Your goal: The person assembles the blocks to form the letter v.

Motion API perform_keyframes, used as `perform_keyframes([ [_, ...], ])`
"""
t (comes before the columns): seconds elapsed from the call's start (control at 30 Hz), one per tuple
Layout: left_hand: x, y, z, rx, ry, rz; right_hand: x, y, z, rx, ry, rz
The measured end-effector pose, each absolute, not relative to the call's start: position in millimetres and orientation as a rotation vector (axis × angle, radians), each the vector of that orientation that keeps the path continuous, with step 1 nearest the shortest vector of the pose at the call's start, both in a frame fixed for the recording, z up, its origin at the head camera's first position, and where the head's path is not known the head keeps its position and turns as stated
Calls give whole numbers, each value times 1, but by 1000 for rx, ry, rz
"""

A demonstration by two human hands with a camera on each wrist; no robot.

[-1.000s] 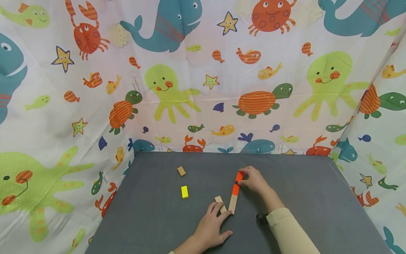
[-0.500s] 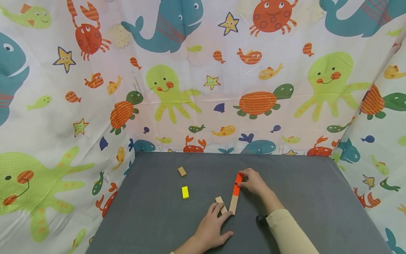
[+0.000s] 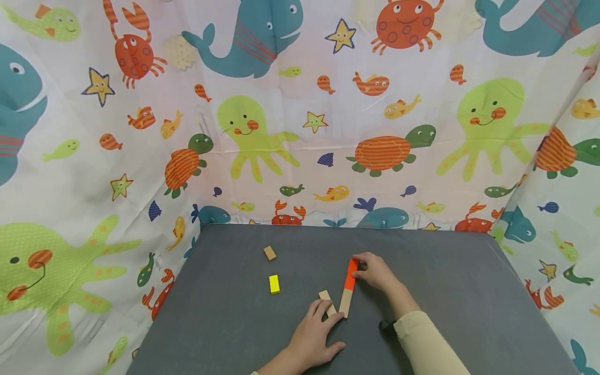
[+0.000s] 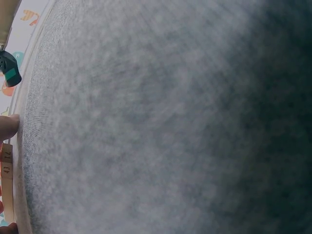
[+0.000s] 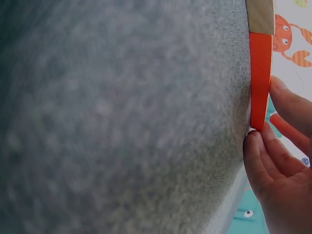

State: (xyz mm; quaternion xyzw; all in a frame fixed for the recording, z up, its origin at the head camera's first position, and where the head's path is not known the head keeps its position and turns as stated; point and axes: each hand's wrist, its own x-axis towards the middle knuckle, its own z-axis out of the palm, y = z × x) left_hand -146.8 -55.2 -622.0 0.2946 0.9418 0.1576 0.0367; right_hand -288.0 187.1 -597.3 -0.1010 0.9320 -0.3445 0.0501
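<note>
In the head view, an orange block pair [image 3: 351, 273] and a pale wooden block [image 3: 346, 301] lie end to end in a line on the grey table. My right hand [image 3: 375, 271] pinches the far orange block, fingers at its far end and thumb on its right side. The right wrist view shows the orange length [image 5: 260, 80] meeting bare wood [image 5: 262, 17]. My left hand [image 3: 311, 336] lies with fingers spread; fingertips rest on a second wooden block [image 3: 325, 297], and the index finger touches the line's near end. Part of that second block is hidden under the fingers.
A yellow block [image 3: 274, 284] and a small tan block [image 3: 269, 253] lie to the left on the grey table [image 3: 225, 323]. A sea-animal curtain [image 3: 300, 172] stands behind and at both sides. Something black [image 3: 387, 327] sits under the right wrist.
My right hand has drawn the far orange block slightly toward me, and the dark gap between the two orange blocks has vanished. My left hand has stayed nearly still.
</note>
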Motion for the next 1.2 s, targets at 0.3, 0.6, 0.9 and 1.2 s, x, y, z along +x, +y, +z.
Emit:
perform_keyframes([
  [0.3, -146, -53, -621, 888, 2887, 456, -286, 190, -596, -360, 2832, -1086],
  [0.6, -144, -53, -620, 903, 2912, 442, -280, 194, -592, -466, 2884, -1063],
  [0.9, -146, -54, -618, 911, 2898, 457, -269, 191, -584, -545, 2912, -1008],
  [1.2, -146, -54, -622, 927, 2915, 435, -265, 193, -594, -678, 2950, -865],
])
